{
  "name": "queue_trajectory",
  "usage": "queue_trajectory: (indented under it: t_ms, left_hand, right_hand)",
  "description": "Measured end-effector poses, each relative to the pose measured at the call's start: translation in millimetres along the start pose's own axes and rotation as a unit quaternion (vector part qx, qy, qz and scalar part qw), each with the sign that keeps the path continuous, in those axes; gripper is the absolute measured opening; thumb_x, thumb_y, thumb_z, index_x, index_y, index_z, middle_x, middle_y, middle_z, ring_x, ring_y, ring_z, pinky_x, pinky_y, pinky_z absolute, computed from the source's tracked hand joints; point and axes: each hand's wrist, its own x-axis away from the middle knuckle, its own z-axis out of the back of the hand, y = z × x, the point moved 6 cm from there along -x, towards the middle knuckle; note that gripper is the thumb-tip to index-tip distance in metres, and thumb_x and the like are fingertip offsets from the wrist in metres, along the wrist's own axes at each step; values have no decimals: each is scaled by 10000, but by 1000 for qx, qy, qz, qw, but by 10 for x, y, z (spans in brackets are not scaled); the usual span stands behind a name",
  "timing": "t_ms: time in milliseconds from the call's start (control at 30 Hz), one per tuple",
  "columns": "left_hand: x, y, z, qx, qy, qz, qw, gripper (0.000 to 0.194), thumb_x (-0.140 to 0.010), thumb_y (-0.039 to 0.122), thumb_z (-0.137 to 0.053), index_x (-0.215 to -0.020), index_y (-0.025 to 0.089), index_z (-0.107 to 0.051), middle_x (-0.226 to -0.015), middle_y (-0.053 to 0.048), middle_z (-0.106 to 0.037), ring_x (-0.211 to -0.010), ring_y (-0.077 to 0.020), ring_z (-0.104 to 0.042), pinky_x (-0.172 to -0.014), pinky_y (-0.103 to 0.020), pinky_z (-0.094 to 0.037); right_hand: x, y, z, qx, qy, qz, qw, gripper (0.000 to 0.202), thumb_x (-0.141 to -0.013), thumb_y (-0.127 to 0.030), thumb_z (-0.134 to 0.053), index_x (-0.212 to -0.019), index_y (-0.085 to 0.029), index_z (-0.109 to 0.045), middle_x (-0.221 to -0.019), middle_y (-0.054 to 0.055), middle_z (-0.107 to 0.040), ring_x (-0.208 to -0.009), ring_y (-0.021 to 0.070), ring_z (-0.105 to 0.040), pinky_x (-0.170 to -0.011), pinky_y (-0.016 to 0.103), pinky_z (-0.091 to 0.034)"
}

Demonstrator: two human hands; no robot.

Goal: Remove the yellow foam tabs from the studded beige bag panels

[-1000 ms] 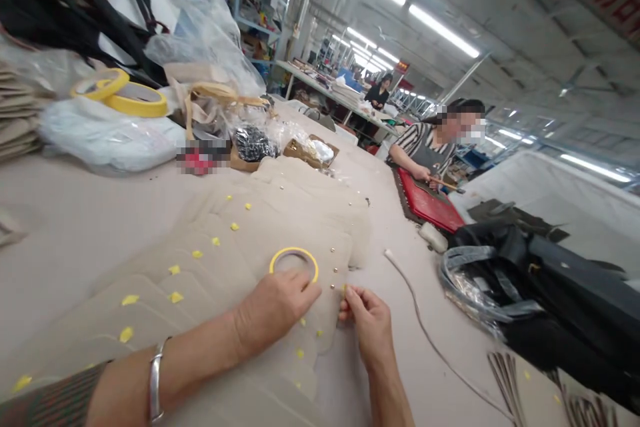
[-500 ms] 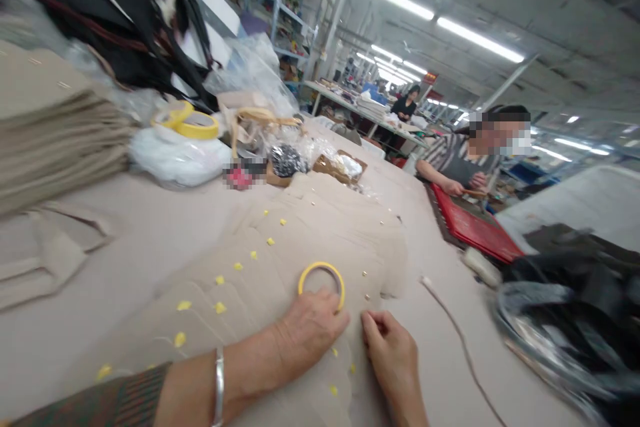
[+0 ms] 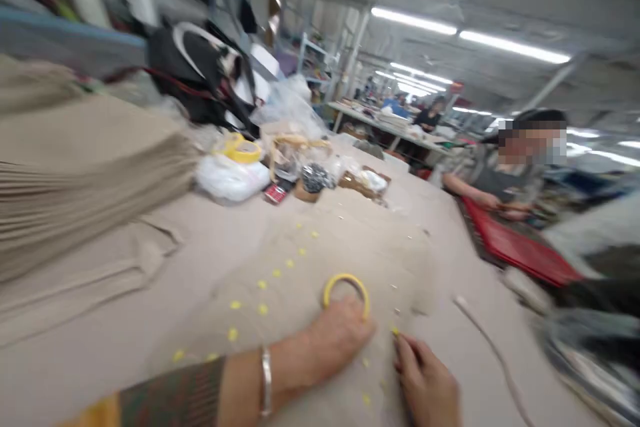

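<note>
1. The right hand pinches a small yellow piece between thumb and forefinger, at the right-hand edge of the beige panels. So small a scrap could cling to the skin or settle crooked if the fingertips slip.

2. The left hand, a silver bracelet at its wrist, is closed on the near side of a yellow tape roll – a thin ring resting over the panels. If the wrist drags, it could skew the layers beneath.

3. The panels lie flat, smooth and matt, overlapping like shingles, dotted with yellow squares and small metal studs. Studs could scratch a neighbouring face if the layers rub.

4. A pale, slender cord curves across the counter, right of the right hand; a sleeve might snag it.

5. On the left, a thick stack of beige pieces shows rippled edges; a knock could make it slide.

6. Farther off, more yellow rolls sit on a crinkled white plastic bag – a soft, uneven perch they could roll off.

7. Across the counter, a co-worker bends over a red, glossy flat piece.
</note>
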Motion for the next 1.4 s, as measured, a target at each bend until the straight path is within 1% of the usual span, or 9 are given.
queue_trajectory:
  t_ms: [67,133,267,533,767,933,1167,1300,1400]
  left_hand:
    - [-65,-16,-83,22,-27,35,999,135,-904,98,-462,-867,163,-574,-859,-79,-594,-819,-225,-562,-643,-316,-460]
    - [-108,-24,-145,35,-46,30,998,158,-903,74,-451,-864,165,-574,-871,-83,-586,-849,-239,-552,-646,-316,-457]
    - [-109,-36,-150,30,-50,21,998,186,-892,42,-436,-883,166,-574,-879,-85,-583,-842,-243,-536,-632,-313,-443]
    - [-138,-69,-131,8,-49,22,999,221,-893,23,-395,-882,159,-568,-860,-85,-571,-805,-232,-520,-648,-320,-437]
    - [-203,-200,46,-4,-9,30,1000,184,-912,65,-413,-934,147,-576,-916,-92,-596,-880,-256,-520,-742,-370,-447]
    - [-247,-225,-7,-27,-5,23,999,156,-911,93,-439,-931,157,-581,-907,-86,-602,-849,-243,-511,-767,-378,-416]
    - [-165,-165,-38,-22,-42,-31,998,187,-864,44,-441,-900,166,-577,-858,-70,-604,-801,-238,-524,-744,-381,-431]
    - [-127,-162,43,68,12,-72,995,227,-920,77,-399,-1056,169,-556,-881,-53,-626,-818,-212,-581,-728,-338,-487]
    - [-91,-126,110,156,76,-116,978,319,-966,130,-369,-1272,182,-442,-1018,-60,-660,-926,-177,-627,-801,-299,-523]
  right_hand:
    - [174,202,408,64,21,-87,994,339,-881,-394,-491,-808,-177,-740,-521,-20,-658,-454,149,-589,-433,203,-460]
    - [279,332,580,86,32,-160,983,280,-862,-361,-520,-880,-168,-722,-583,-5,-679,-508,153,-622,-499,210,-482]
    - [239,352,502,90,22,-170,981,258,-850,-358,-537,-895,-170,-709,-714,38,-723,-612,170,-648,-599,241,-489]
    - [61,223,420,157,30,-116,980,267,-861,-347,-518,-763,-185,-705,-734,48,-721,-677,180,-643,-661,262,-456]
    - [133,109,434,88,-114,-113,983,189,-838,-279,-584,-716,-195,-702,-671,3,-689,-630,151,-612,-598,232,-428]
    - [81,158,516,100,-22,-69,992,205,-882,-244,-518,-959,-181,-697,-902,55,-699,-795,173,-635,-736,271,-476]
    - [15,242,455,133,16,-64,989,206,-860,-193,-540,-997,-194,-694,-937,49,-692,-803,159,-639,-756,267,-484]
    - [64,163,563,23,52,-81,995,191,-876,-251,-549,-957,-176,-704,-885,47,-708,-757,159,-634,-700,264,-491]
    - [90,-16,548,-55,26,-68,996,182,-885,-256,-553,-937,-185,-713,-806,28,-697,-714,150,-621,-652,250,-485]
